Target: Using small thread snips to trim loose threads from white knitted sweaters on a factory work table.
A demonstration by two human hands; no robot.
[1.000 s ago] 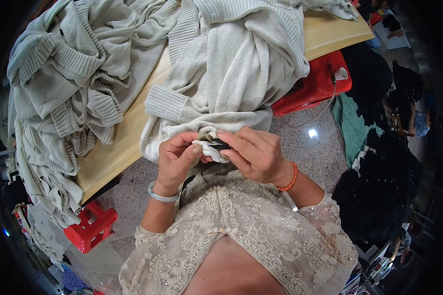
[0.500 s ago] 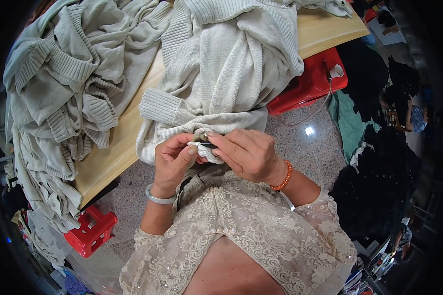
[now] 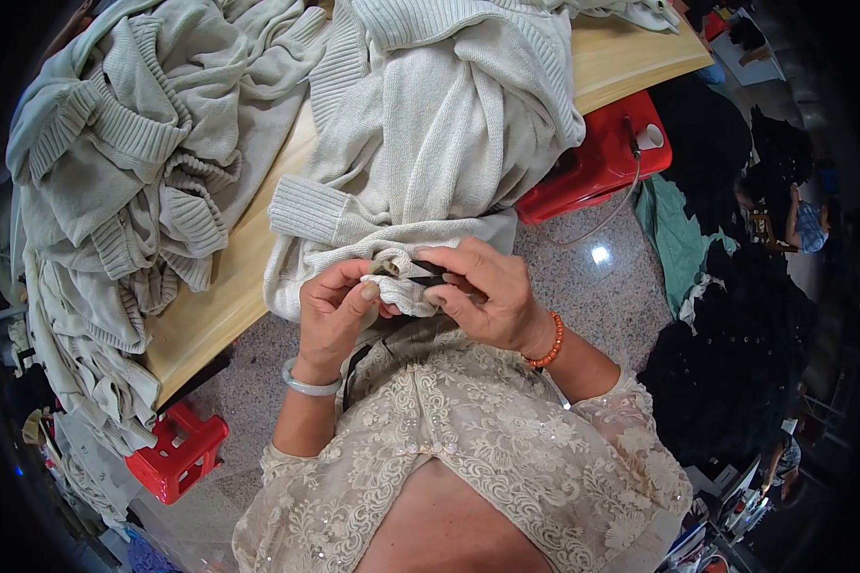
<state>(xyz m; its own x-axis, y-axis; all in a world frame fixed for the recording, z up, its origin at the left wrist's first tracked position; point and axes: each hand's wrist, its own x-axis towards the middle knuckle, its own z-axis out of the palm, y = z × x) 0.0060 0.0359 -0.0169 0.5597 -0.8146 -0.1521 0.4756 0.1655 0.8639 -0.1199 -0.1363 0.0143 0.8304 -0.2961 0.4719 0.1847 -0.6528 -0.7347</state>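
Note:
A cream knitted sweater (image 3: 449,143) drapes over the table's near edge, and a bunched bit of its knit lies between my hands. My left hand (image 3: 339,301) is closed, thumb and fingers pinching that bunched knit. Beside those fingertips is a small olive-brown piece (image 3: 386,268); whether it is a button I cannot make out. My right hand (image 3: 487,296) has a slim black tool (image 3: 427,274) between thumb and fingers, its tip at the knit. The tool's exact kind is hidden by the fingers.
More cream knitwear (image 3: 134,143) is heaped on the wooden table (image 3: 210,329) at left, hanging over its edge. A red stool (image 3: 177,449) stands below. At right are a red plastic seat (image 3: 592,167) with a white cup (image 3: 650,137), a cord, and dark cloth piles (image 3: 726,382).
My right thumb and fingers have spread apart around the black tool, uncovering more of the knit and the olive-brown piece. My left hand keeps its pinch, almost unmoved.

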